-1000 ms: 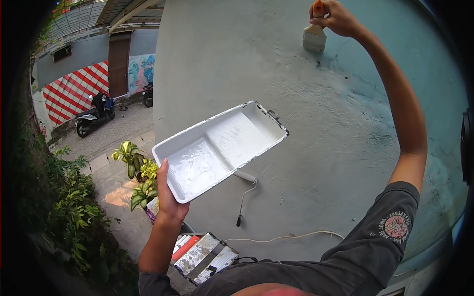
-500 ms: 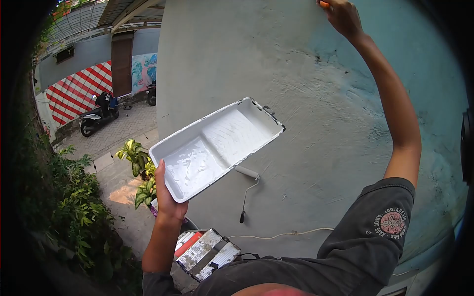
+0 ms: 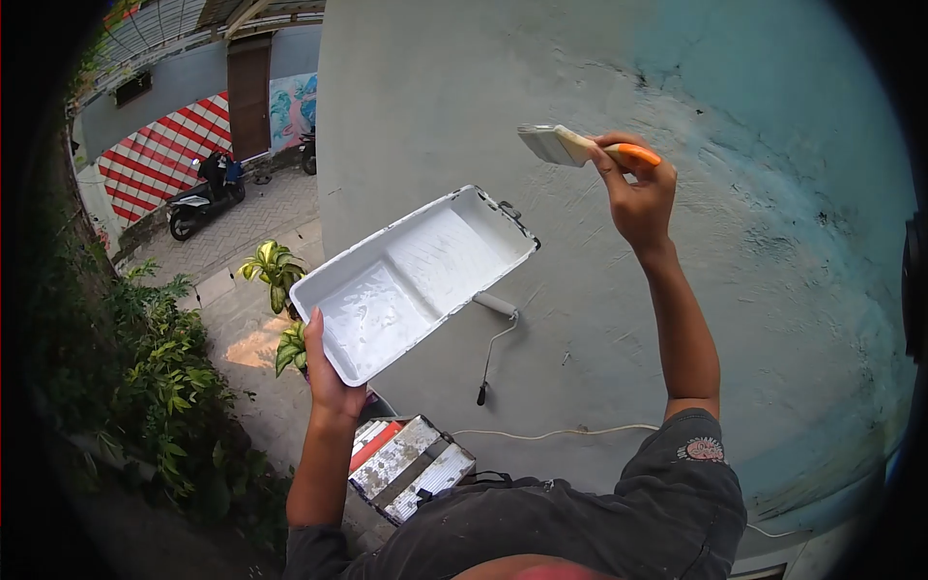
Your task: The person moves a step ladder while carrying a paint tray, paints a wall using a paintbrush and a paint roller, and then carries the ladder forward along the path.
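Observation:
My left hand [image 3: 334, 379] grips the near left corner of a white paint tray [image 3: 456, 307], thumb over the rim. White paint wets the tray's deep end, and its far end has dark chipped edges. In my right hand [image 3: 640, 201] is a paintbrush [image 3: 570, 147] with an orange-tipped handle, its bristles pointing left. The brush is up and to the right of the tray, apart from it, in front of the grey wall [image 3: 619, 319]. Fingers and thumb close around the handle.
A paint roller [image 3: 496, 338] is against the wall below the tray. Under it stands a paint-spattered box [image 3: 411, 469], with a pale cable [image 3: 556, 433] along the wall. Potted plants [image 3: 271, 271] and bushes [image 3: 164, 377] are at left; a motorbike [image 3: 205, 195] is parked beyond.
My right hand has come down and left from the top of the view, bringing the whole paintbrush into sight. The tray has shifted only slightly, still in my left hand.

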Demonstrator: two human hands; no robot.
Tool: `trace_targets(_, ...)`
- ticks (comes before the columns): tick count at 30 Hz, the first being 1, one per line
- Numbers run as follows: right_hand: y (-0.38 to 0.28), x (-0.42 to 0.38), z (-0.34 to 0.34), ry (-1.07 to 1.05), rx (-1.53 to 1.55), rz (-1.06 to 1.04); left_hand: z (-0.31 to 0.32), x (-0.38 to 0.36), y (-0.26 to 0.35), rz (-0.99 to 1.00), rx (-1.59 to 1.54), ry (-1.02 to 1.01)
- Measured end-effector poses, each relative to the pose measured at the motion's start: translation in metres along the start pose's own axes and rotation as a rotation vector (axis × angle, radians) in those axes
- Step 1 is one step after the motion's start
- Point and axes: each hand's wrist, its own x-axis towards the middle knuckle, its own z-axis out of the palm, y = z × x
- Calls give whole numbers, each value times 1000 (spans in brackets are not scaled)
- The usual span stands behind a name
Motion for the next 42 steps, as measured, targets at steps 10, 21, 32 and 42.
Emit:
trace_targets(10,1,-146,68,281,653,1065,-52,0,-7,-163,179,90)
trace_targets(21,13,-266,132,-150,677,1207,-113,-36,-36,-178,245,222)
trace_targets(32,5,-303,146,-463,991,1426,-160,-79,-44,-104,241,380)
trace_targets(42,25,-356,155,-655,1513,1760,-185,-101,-49,-133,258,465)
